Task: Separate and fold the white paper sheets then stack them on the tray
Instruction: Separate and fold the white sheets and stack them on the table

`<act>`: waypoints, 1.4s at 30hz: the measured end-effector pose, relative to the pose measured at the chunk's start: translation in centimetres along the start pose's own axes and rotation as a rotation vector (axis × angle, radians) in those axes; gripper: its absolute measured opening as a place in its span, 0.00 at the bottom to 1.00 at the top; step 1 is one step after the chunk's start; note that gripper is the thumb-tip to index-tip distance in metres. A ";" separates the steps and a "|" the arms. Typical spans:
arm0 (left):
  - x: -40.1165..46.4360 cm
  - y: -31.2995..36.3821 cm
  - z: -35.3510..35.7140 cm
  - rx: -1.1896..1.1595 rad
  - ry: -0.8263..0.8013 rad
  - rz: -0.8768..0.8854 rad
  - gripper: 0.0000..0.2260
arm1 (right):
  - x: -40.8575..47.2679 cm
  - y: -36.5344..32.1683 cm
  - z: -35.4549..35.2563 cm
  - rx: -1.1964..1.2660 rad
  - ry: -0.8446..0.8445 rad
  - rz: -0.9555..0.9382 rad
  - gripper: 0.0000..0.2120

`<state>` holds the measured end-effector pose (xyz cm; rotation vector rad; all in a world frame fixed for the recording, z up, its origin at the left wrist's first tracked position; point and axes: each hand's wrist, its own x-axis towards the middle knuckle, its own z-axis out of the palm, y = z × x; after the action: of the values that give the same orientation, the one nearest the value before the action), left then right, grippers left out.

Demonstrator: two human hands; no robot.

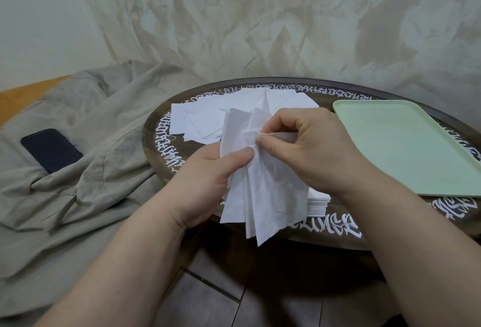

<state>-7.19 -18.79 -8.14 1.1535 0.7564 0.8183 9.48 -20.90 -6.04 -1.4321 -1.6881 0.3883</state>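
Dark wood forms the round table (161,144), taken here as the landmark, its rim lettered in white. One pale green tray (406,149) is set on its right side; nothing is seen on it. Loose white sheets (208,120), too overlapped to be counted, are spread at its far side, and one squared stack (318,204) lies at its near edge, partly hidden. One bunch of paper sheets (268,191) is held above that near edge, long axis running toward the viewer, layers fanned at the bottom. Two hands are engaged: the left hand (208,180) grasps the bunch from its left, while the right hand (312,149), nearer the tray, pinches a top layer to peel rightward. One dark phone (50,150) rests on cloth left of the table.
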 end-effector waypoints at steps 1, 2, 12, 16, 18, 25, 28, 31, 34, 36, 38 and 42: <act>0.1 -0.1 0.0 0.003 -0.002 0.008 0.07 | 0.0 0.0 0.1 0.000 0.004 0.005 0.05; 0.2 -0.2 -0.2 0.008 0.000 0.015 0.09 | 0.0 0.0 0.1 -0.002 0.007 0.008 0.05; 0.5 -0.7 -0.2 0.001 0.016 0.034 0.10 | 0.0 -0.1 0.3 0.024 -0.007 -0.001 0.06; 0.5 -0.7 -0.2 -0.008 0.007 0.033 0.07 | 0.0 -0.2 0.3 0.007 0.000 -0.010 0.07; 0.5 -0.7 -0.1 -0.020 0.027 0.034 0.05 | 0.0 -0.2 0.4 -0.026 0.024 -0.024 0.05; 0.6 -0.8 -0.7 -0.012 0.073 0.029 0.10 | 0.1 0.2 0.6 -0.336 0.105 -0.190 0.09; 0.6 -0.8 -0.7 -0.004 0.079 0.029 0.08 | 0.0 -0.2 0.6 -0.366 0.106 -0.207 0.08; 0.5 -0.7 -0.6 -0.033 0.090 0.030 0.07 | -0.2 -0.9 0.4 -0.299 0.039 -0.100 0.08; 0.4 -0.3 -0.4 -0.131 0.045 0.010 0.13 | -0.2 -0.9 0.3 -0.144 0.003 -0.012 0.07; 0.4 0.0 -0.3 -0.232 -0.006 -0.021 0.16 | -0.3 -0.7 0.1 -0.020 -0.004 0.046 0.08; 0.4 0.2 -0.5 -0.349 -0.037 -0.065 0.20 | -0.4 -0.7 -0.3 0.083 -0.010 0.080 0.07; 0.5 0.3 -0.8 -0.312 -0.011 -0.069 0.16 | -0.7 -0.9 -0.6 0.159 -0.082 0.083 0.05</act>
<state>-7.70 -17.94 -8.07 0.8481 0.6307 0.8378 9.39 -22.02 -5.37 -1.3878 -1.6273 0.6204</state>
